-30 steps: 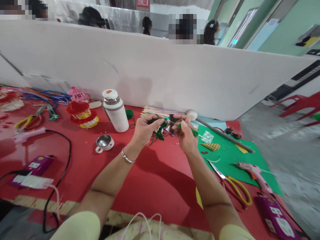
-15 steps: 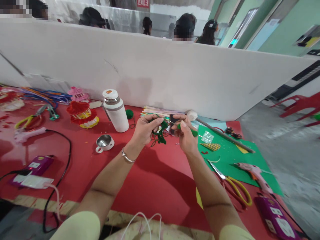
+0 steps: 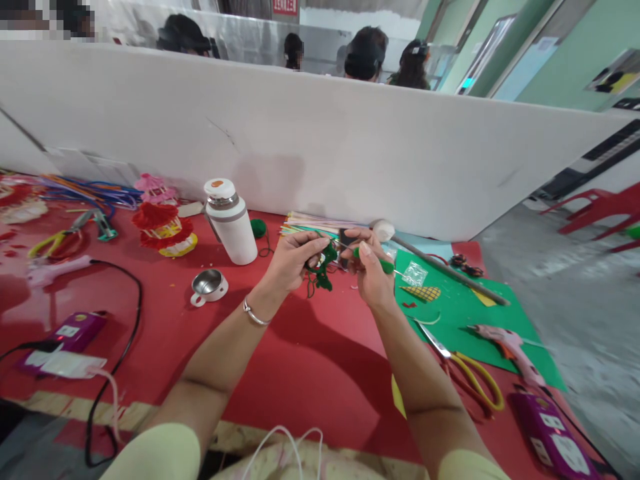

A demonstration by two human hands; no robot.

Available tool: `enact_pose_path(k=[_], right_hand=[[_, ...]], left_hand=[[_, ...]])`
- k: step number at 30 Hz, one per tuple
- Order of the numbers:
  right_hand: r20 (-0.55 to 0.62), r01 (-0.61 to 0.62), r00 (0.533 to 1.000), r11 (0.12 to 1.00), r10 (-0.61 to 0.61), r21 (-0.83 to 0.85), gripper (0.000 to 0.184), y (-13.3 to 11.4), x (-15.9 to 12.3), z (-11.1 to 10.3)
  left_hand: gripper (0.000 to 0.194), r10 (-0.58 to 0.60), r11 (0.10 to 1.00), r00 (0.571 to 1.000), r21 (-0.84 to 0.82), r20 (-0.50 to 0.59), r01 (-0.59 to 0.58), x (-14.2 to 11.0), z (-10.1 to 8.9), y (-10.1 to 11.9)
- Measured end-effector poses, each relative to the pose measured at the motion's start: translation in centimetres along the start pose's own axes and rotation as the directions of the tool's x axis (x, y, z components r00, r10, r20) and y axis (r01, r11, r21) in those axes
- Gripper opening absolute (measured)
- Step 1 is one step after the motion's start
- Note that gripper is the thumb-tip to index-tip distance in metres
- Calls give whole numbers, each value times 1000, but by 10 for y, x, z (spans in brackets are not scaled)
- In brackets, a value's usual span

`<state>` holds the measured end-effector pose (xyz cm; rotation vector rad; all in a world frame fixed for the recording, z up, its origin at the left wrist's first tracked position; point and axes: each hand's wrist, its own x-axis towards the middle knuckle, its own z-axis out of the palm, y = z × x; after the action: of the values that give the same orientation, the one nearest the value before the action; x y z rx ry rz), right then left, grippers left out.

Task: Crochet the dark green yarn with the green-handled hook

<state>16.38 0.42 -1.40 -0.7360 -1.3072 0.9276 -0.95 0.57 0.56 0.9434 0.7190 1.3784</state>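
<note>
My left hand (image 3: 299, 256) pinches a small piece of dark green crochet work (image 3: 324, 272) that hangs below its fingertips. In my right hand (image 3: 369, 261) is a crochet hook with a green handle (image 3: 387, 266), its thin metal shaft pointing left at the crochet piece. The hook's tip is too small to make out against the yarn. Both hands are raised over the red table, fingertips a short gap apart. A dark green ball of yarn (image 3: 258, 229) lies behind my left hand, with a loose strand trailing from it.
Left of my hands stand a white thermos (image 3: 232, 223) and its metal cup (image 3: 209, 286). Scissors (image 3: 463, 367) and a pink glue gun (image 3: 515, 355) lie at the right, near a green sheet (image 3: 530, 327). A white partition (image 3: 320, 147) closes off the back.
Both hands keep their grip and nearly the same place. The hanging green crochet piece has shifted and turned slightly below my left fingertips.
</note>
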Motion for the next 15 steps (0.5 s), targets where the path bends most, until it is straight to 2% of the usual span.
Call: enact_pose_path(k=[8, 11, 13, 15], right_hand=[[79, 26, 997, 998, -21, -59, 40, -1, -3, 1], [110, 13, 994, 999, -8, -53, 38, -1, -6, 5], [86, 5, 996, 999, -2, -42, 37, 0, -6, 7], [57, -18, 998, 1000, 19, -7, 37, 3, -5, 8]], left_hand=[[29, 4, 998, 1000, 58, 28, -6, -1, 3, 0], [29, 109, 979, 994, 169, 24, -111, -2, 3, -2], [24, 205, 946, 978, 251, 31, -206, -2, 2, -3], [20, 242, 921, 969, 304, 50, -245, -1, 1, -4]])
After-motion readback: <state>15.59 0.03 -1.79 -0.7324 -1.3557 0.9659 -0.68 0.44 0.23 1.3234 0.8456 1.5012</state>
